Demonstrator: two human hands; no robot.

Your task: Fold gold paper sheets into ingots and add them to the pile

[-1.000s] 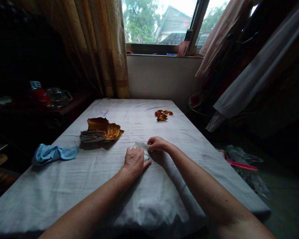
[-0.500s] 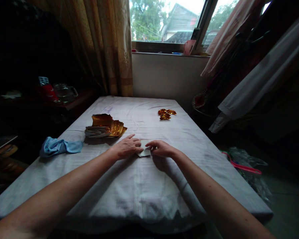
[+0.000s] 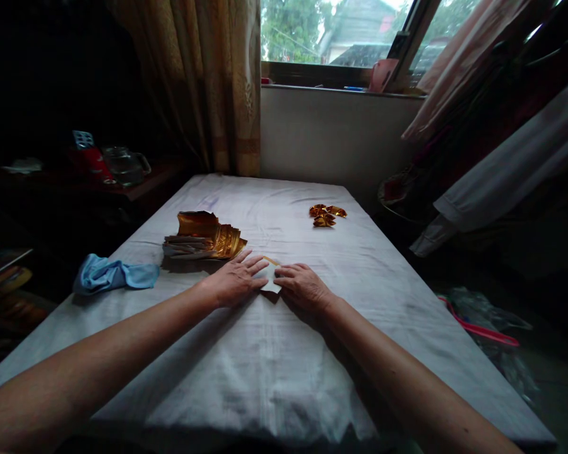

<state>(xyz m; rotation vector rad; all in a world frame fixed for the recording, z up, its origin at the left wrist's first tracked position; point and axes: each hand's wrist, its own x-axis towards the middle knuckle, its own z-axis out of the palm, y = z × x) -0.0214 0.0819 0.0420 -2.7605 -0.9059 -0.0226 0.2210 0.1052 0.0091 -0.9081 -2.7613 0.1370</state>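
Your left hand (image 3: pixel 236 280) is palm down with its fingers spread, the tips resting on a small pale sheet of paper (image 3: pixel 271 285); it presses rather than grips. Your right hand (image 3: pixel 307 287) has its fingers close together and slightly bent, tips at the right side of the same sheet; whether they pinch it, I cannot tell. The paper lies between your hands, around the middle of the tabletop (image 3: pixel 236 366), pale face up, with a thin gold strip showing at its far edge.

Just beyond your left hand, toward the tabletop's left edge, stands a thick stack of gold paper (image 3: pixel 206 244), its sheets fanned and bent. Nearer you, at the left edge, a crumpled blue cloth (image 3: pixel 116 276) lies. Well apart from your hands, three folded gold pieces (image 3: pixel 324 220) sit together near the far right corner.

Past the left edge, a glass jug (image 3: pixel 125 167) stands beside a red container (image 3: pixel 96 164). Beyond the far edge hangs a brown curtain (image 3: pixel 236 94), next to a window (image 3: pixel 331 31).
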